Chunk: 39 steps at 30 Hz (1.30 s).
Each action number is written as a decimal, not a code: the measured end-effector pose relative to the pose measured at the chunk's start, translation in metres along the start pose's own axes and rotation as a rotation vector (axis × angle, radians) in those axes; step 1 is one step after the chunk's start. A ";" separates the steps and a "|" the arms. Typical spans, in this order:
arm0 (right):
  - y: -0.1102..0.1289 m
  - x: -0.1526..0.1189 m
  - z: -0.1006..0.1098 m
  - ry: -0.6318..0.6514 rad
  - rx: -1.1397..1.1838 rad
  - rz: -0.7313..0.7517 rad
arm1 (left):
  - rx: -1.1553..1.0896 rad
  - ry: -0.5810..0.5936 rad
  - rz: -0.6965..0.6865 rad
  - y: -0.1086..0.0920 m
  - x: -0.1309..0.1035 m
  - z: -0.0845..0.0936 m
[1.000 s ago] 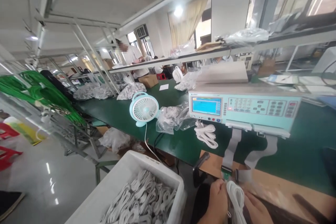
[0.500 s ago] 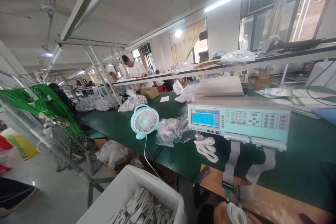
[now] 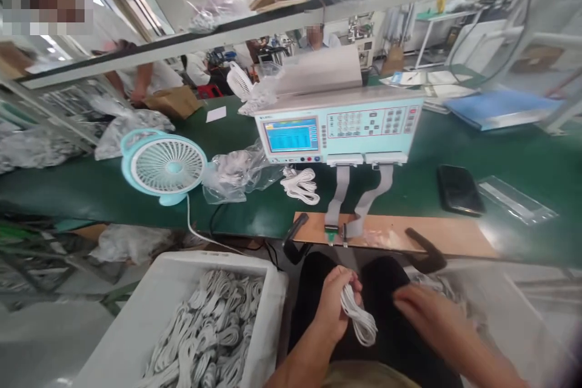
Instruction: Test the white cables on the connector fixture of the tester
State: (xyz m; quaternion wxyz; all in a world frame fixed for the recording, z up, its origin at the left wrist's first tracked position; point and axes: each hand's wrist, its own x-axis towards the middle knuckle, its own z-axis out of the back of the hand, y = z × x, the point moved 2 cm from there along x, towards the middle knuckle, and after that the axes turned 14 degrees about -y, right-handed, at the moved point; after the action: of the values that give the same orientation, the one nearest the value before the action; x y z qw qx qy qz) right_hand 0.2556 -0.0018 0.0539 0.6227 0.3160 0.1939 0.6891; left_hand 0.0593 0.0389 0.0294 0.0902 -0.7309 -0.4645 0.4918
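White cable point(image 3: 358, 316) in left hand point(image 3: 335, 300), instrument point(image 3: 364, 143) lettering point(image 3: 266, 117) illegible

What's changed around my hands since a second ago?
Your left hand has drawn the white cable bundle back from the green connector toward you. Your right hand, beside the bundle before, has moved away to the right. The fan and instrument stayed put.
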 end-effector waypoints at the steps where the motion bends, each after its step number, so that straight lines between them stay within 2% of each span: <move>1: 0.018 0.002 -0.013 0.042 0.044 0.021 | 0.011 0.012 -0.005 0.001 -0.002 -0.003; 3: 0.046 0.006 -0.035 0.090 0.141 0.073 | 0.021 0.029 -0.045 0.001 -0.006 -0.008; 5: 0.061 0.009 -0.047 0.090 0.233 0.103 | 0.033 0.037 -0.093 -0.002 -0.009 -0.008; 9: 0.065 0.007 -0.054 0.110 0.316 0.164 | 0.044 0.010 -0.137 -0.008 -0.010 0.000; 13: 0.065 0.004 -0.061 0.017 0.304 0.269 | 0.021 -0.011 -0.209 -0.012 -0.011 0.006; 15: 0.064 0.005 -0.066 -0.022 0.389 0.198 | 0.000 0.016 -0.214 -0.013 -0.012 0.005; 19: 0.061 0.010 -0.071 -0.085 0.499 -0.113 | 0.036 0.099 -0.281 -0.014 -0.016 0.005; 21: 0.062 0.013 -0.072 -0.033 0.491 -0.130 | 0.099 0.114 -0.354 -0.014 -0.016 0.008; 27: 0.070 0.024 -0.067 0.172 0.471 0.087 | 0.240 0.068 -0.496 -0.016 -0.013 0.017; 29: 0.071 0.026 -0.067 0.220 0.496 0.115 | 0.255 0.045 -0.489 -0.017 -0.012 0.018; 32: 0.069 0.026 -0.070 0.250 0.503 0.128 | 0.217 0.017 -0.401 -0.017 -0.013 0.018; 35: 0.061 0.026 -0.075 0.165 0.460 0.079 | 0.250 -0.047 -0.365 -0.017 -0.014 0.022; 37: 0.055 0.027 -0.078 0.083 0.411 0.072 | 0.383 -0.061 -0.364 -0.018 -0.012 0.026; 39: 0.052 0.030 -0.079 0.057 0.355 0.132 | 0.541 -0.032 -0.364 -0.021 -0.008 0.030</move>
State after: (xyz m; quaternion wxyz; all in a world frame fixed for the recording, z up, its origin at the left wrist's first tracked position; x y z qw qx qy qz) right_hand 0.1627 0.0296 0.0365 0.5049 0.4132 0.3089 0.6920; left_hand 0.0227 0.0348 0.0316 0.3602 -0.5778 -0.4413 0.5845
